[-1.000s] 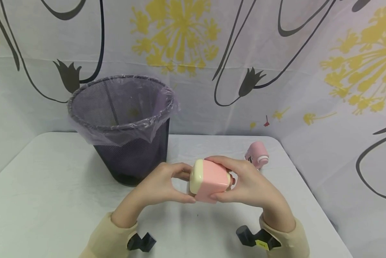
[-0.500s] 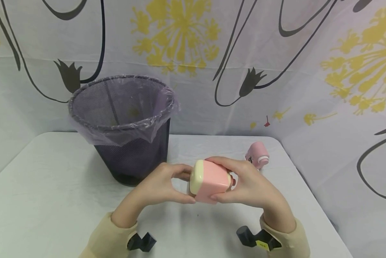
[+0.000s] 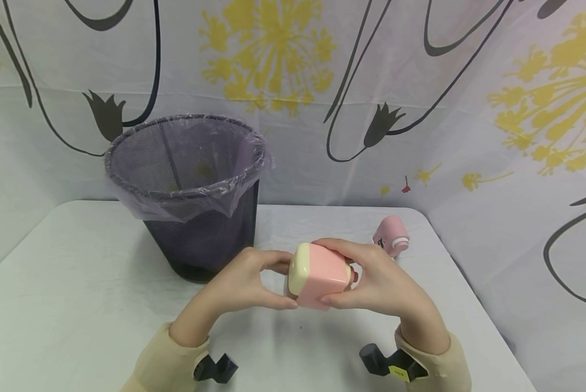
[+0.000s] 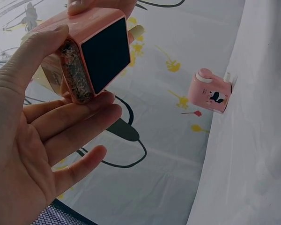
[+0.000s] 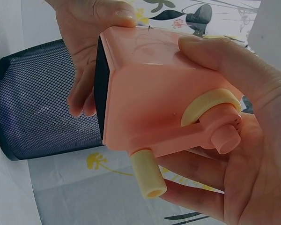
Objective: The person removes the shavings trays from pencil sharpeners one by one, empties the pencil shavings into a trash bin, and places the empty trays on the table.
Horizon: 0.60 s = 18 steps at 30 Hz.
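Observation:
Both hands hold a pink and cream hand-crank pencil sharpener (image 3: 324,276) on its side above the table. My right hand (image 3: 378,280) grips the pink body, thumb on one side and fingers on the other; the crank (image 5: 178,139) with its cream handle lies near that palm. With thumb and fingers, my left hand (image 3: 241,280) pinches the edges of the clear shavings drawer (image 4: 76,70) at the other end. Shavings show through the drawer, which sits in the body. The sharpener's flat dark base (image 4: 107,54) faces the left wrist camera.
A black mesh wastebasket (image 3: 214,239) with a thin purple liner (image 3: 180,204) stands behind the left hand. At the back right of the white table (image 3: 77,305) lies a smaller pink item (image 3: 392,235) with a white ring and knob. A patterned cloth (image 3: 293,179) hangs behind.

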Motion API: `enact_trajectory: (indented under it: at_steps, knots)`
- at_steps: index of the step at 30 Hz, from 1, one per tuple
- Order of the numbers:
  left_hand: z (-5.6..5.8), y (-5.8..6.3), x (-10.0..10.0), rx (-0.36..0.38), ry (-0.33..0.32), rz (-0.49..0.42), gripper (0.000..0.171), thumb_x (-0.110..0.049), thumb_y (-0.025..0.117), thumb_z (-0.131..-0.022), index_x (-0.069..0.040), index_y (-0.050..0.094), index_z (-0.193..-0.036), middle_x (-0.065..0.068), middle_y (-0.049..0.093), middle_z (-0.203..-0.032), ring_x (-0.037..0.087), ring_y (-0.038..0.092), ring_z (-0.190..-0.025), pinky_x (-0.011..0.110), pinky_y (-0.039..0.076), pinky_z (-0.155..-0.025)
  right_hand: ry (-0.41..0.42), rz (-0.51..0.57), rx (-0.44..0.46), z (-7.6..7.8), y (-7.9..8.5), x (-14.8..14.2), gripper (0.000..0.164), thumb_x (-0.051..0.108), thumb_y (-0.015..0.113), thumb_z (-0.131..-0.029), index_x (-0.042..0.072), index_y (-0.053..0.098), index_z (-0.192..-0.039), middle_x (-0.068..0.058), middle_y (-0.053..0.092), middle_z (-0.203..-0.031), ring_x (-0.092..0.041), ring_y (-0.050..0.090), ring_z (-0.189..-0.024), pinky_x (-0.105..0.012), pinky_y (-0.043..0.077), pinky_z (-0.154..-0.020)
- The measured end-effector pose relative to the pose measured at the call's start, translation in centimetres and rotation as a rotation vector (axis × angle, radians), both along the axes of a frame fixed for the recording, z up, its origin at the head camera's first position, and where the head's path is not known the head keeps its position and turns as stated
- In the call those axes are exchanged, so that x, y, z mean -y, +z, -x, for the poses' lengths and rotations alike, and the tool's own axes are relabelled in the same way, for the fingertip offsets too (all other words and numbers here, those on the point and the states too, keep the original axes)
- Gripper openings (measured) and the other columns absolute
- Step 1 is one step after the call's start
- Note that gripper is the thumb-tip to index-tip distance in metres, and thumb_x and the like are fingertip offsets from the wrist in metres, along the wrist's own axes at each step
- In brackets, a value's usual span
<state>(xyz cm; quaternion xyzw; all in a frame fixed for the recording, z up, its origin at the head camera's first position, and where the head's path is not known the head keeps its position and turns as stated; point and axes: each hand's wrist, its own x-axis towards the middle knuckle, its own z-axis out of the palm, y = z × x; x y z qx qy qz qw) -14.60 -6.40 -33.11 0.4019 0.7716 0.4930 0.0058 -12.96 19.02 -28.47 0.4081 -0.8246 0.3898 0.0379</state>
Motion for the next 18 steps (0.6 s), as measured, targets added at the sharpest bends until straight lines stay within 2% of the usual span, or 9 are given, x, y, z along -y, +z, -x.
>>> enact_trajectory:
  at_steps: [18]
  knots:
    - [0.1, -0.14, 0.1, -0.07, -0.005, 0.012, 0.055, -0.021, 0.088, -0.068, -0.005, 0.066, -0.116, -0.003, 0.071, -0.102, 0.007, 0.064, -0.096, 0.03, 0.049, -0.091, 0.012, 0.003, -0.046, 0.07, -0.16, -0.01, 0.065, 0.019, 0.086, -0.068, 0.016, 0.059, -0.127, 0.01, 0.065, -0.105, -0.009, 0.058, -0.085, -0.025, 0.048, -0.069]
